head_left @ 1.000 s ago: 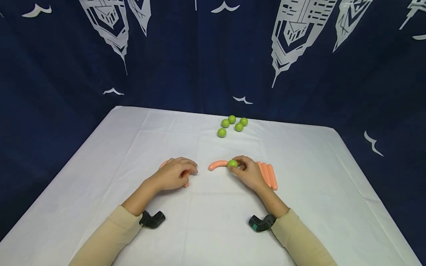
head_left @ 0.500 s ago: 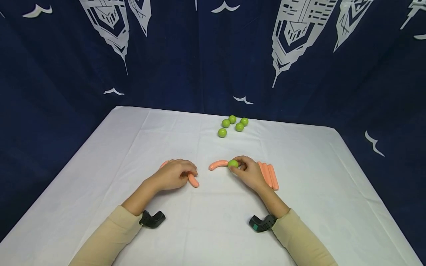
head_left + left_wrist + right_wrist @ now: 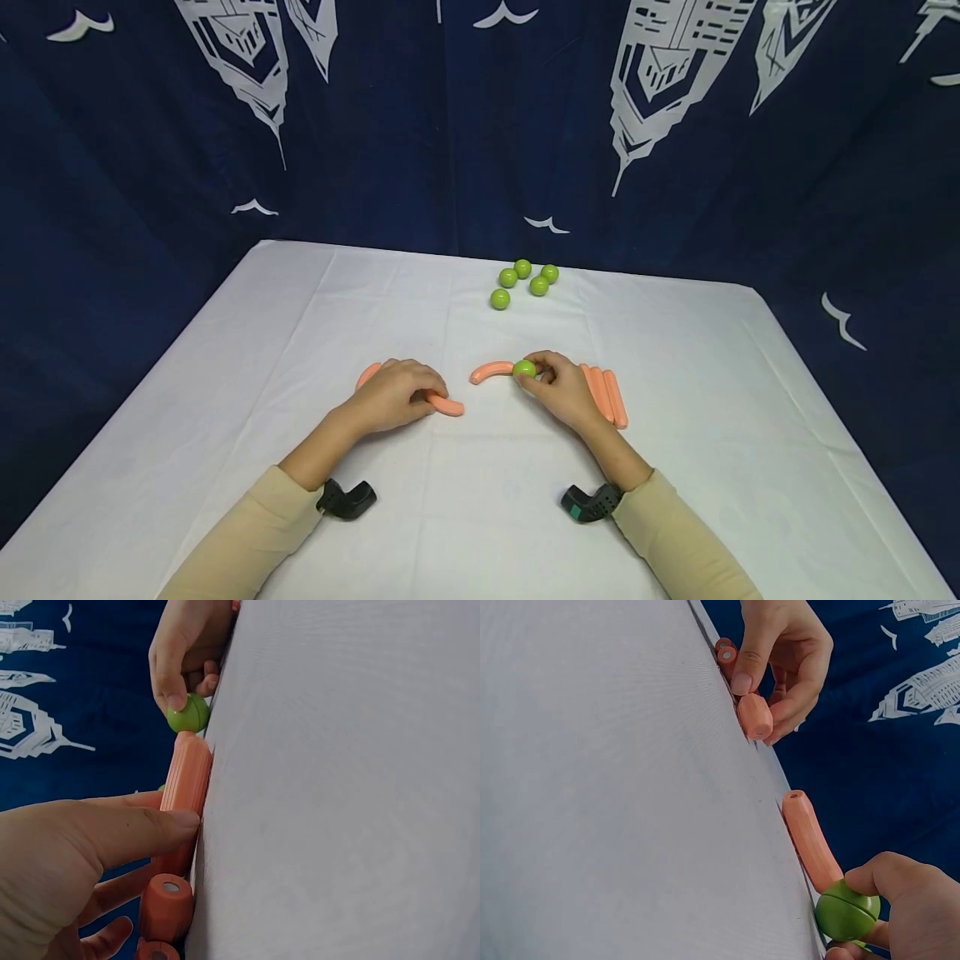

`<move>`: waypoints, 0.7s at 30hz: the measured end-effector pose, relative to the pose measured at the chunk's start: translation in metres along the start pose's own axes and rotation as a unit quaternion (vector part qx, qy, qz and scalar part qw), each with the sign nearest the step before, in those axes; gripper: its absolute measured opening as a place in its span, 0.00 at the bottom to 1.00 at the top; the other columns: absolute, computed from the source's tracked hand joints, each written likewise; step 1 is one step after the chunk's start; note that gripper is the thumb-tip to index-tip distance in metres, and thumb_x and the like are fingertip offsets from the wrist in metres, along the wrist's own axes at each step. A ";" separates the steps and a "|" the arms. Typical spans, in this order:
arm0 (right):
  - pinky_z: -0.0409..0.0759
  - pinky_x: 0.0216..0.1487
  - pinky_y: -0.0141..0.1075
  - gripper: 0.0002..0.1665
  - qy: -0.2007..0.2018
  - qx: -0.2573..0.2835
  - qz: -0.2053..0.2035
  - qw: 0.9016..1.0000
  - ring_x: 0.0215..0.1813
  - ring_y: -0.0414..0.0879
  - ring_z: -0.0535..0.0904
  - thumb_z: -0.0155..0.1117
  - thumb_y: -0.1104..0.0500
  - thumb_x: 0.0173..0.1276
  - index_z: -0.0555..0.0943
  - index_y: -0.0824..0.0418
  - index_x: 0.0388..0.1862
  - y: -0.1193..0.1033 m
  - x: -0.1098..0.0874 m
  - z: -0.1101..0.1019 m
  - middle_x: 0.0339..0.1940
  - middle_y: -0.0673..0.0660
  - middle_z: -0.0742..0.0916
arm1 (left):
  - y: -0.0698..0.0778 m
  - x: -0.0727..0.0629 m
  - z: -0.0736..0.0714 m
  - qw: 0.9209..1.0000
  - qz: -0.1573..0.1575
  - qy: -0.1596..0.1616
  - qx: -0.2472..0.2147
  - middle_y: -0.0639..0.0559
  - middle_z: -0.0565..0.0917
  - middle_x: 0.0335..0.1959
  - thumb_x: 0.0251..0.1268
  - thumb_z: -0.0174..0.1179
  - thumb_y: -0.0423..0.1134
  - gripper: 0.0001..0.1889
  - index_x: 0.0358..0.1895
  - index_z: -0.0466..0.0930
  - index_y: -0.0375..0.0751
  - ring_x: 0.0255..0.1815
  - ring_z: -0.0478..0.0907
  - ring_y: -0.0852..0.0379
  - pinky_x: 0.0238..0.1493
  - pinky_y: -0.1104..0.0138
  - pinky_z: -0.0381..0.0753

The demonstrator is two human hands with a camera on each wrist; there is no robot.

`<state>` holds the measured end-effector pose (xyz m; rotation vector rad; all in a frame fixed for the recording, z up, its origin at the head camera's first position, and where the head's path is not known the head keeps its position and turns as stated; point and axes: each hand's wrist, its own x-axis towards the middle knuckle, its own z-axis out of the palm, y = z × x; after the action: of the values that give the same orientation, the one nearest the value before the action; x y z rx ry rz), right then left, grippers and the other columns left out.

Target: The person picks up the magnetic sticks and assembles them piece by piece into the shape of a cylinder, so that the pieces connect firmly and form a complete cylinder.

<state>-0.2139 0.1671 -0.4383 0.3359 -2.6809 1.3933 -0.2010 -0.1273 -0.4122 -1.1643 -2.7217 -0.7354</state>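
My left hand (image 3: pixel 396 395) pinches an orange-pink rod (image 3: pixel 448 407) between thumb and fingers, its free end pointing right. That rod's near end (image 3: pixel 754 716) shows a grey disc in the right wrist view. More rods lie partly hidden under the left palm, such as a short thick end (image 3: pixel 166 907) with a silver disc. My right hand (image 3: pixel 558 387) pinches a green ball (image 3: pixel 524 369) with a seam round it. A curved orange rod (image 3: pixel 491 372) lies on the cloth, one end against that ball and the other toward the left hand.
Several green balls (image 3: pixel 538 287) are grouped near the table's far edge. Straight orange rods (image 3: pixel 604 397) lie side by side just right of the right hand. White cloth (image 3: pixel 480 517) covers the table, and a dark blue printed curtain (image 3: pixel 450 150) hangs behind it.
The rod in my left hand has swung out from under the fingers, its free end now further right, toward the curved rod. My right hand and the green ball have stayed in place.
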 end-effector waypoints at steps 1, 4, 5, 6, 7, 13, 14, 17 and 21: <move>0.69 0.27 0.30 0.17 0.000 0.000 0.001 1.000 0.29 0.43 0.71 0.70 0.60 0.62 0.82 0.66 0.48 0.000 0.000 0.000 0.36 0.57 0.81 | 0.000 0.000 0.000 1.000 -0.001 0.002 0.000 0.65 0.84 0.39 0.57 0.67 0.32 0.10 0.38 0.87 0.54 0.44 0.79 0.61 0.50 0.58 0.74; 0.69 0.26 0.30 0.17 -0.001 -0.002 0.003 1.000 0.28 0.43 0.71 0.70 0.60 0.62 0.82 0.66 0.49 0.000 0.000 0.000 0.36 0.57 0.81 | -0.001 0.000 0.003 1.000 -0.004 0.005 0.000 0.66 0.84 0.37 0.57 0.68 0.32 0.10 0.38 0.87 0.54 0.42 0.79 0.62 0.48 0.59 0.73; 0.69 0.26 0.30 0.17 -0.001 -0.001 0.004 1.000 0.28 0.43 0.71 0.70 0.60 0.62 0.82 0.66 0.49 0.000 0.000 0.000 0.36 0.57 0.81 | -0.001 0.000 0.003 1.000 -0.005 0.006 0.000 0.66 0.84 0.37 0.57 0.68 0.32 0.10 0.38 0.87 0.54 0.42 0.79 0.62 0.48 0.59 0.73; 0.69 0.26 0.30 0.17 -0.001 -0.001 0.004 1.000 0.28 0.43 0.71 0.70 0.60 0.62 0.82 0.66 0.49 0.000 0.000 0.000 0.36 0.57 0.81 | -0.001 0.000 0.004 1.000 -0.005 0.006 0.000 0.67 0.84 0.37 0.57 0.68 0.33 0.10 0.38 0.87 0.55 0.42 0.79 0.63 0.48 0.59 0.73; 0.69 0.26 0.30 0.17 -0.001 -0.001 0.005 1.000 0.28 0.43 0.71 0.70 0.60 0.62 0.82 0.66 0.49 0.000 0.000 0.000 0.36 0.57 0.81 | -0.001 0.000 0.005 1.000 -0.004 0.006 -0.001 0.67 0.84 0.37 0.57 0.69 0.34 0.09 0.38 0.87 0.55 0.41 0.78 0.63 0.47 0.60 0.73; 0.68 0.27 0.30 0.17 -0.002 0.001 0.006 1.000 0.28 0.43 0.70 0.70 0.60 0.62 0.82 0.66 0.49 -0.001 -0.001 0.001 0.36 0.57 0.80 | 0.003 0.001 0.007 1.000 0.003 -0.003 -0.016 0.69 0.82 0.35 0.54 0.72 0.37 0.09 0.38 0.87 0.56 0.38 0.76 0.65 0.47 0.62 0.71; 0.68 0.27 0.30 0.17 -0.002 0.000 0.005 1.000 0.28 0.43 0.70 0.70 0.60 0.62 0.82 0.66 0.49 -0.001 -0.001 0.000 0.36 0.57 0.80 | 0.004 0.001 0.007 1.000 0.005 -0.005 -0.017 0.69 0.82 0.35 0.54 0.72 0.38 0.09 0.38 0.87 0.56 0.38 0.76 0.66 0.47 0.62 0.71; 0.68 0.27 0.30 0.17 -0.001 0.000 0.005 1.000 0.28 0.44 0.71 0.70 0.60 0.62 0.82 0.66 0.49 -0.001 -0.001 0.000 0.36 0.57 0.80 | 0.007 0.003 0.008 1.000 0.010 -0.012 -0.021 0.69 0.82 0.35 0.54 0.72 0.38 0.09 0.39 0.86 0.55 0.39 0.75 0.66 0.48 0.62 0.71; 0.69 0.27 0.31 0.17 0.000 -0.001 0.003 1.000 0.28 0.43 0.71 0.70 0.60 0.62 0.82 0.66 0.49 -0.001 0.000 0.000 0.36 0.57 0.80 | 0.010 0.005 0.009 0.999 0.013 -0.014 -0.029 0.68 0.82 0.36 0.54 0.72 0.39 0.10 0.40 0.86 0.53 0.40 0.75 0.65 0.48 0.62 0.71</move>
<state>-0.2135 0.1669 -0.4376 0.3298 -2.6858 1.3917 -0.1963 -0.1138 -0.4146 -1.2296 -2.7195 -0.8053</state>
